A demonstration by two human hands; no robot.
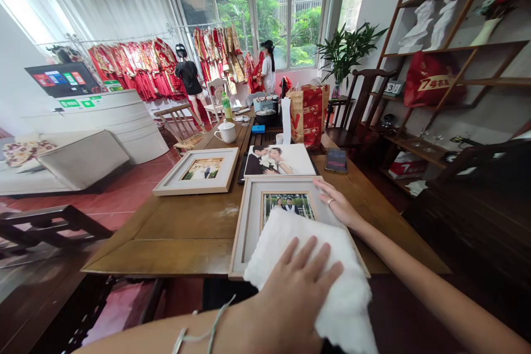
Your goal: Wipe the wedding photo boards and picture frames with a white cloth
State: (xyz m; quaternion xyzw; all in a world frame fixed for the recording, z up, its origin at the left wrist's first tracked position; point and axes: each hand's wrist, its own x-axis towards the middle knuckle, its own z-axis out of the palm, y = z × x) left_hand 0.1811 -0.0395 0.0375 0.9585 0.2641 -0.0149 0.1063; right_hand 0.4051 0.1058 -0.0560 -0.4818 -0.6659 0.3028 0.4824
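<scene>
My left hand (pixel 286 293), with a cord bracelet at its wrist, presses on a fluffy white cloth (pixel 348 298). Its fingers are spread over the cloth, and its thumb is hidden. The cloth covers the lower right of a framed photo of two people (pixel 249 232) and hangs past the near edge. Stretched-out fingers of my right hand (pixel 338 202), one wearing a ring, rest on the frame's upper right edge. A second framed photo (pixel 170 180) lies to the left. Just behind the near frame lies an unframed photo print of a couple (pixel 301 157).
On the wooden table (pixel 182 238) are a white teapot (pixel 226 131), a phone (pixel 336 160), a blue box (pixel 258 129) and a red-and-tan paper bag (pixel 309 113). Two people stand by racks of red garments (pixel 136 69). Shelves and a dark chair (pixel 354 108) are on the right.
</scene>
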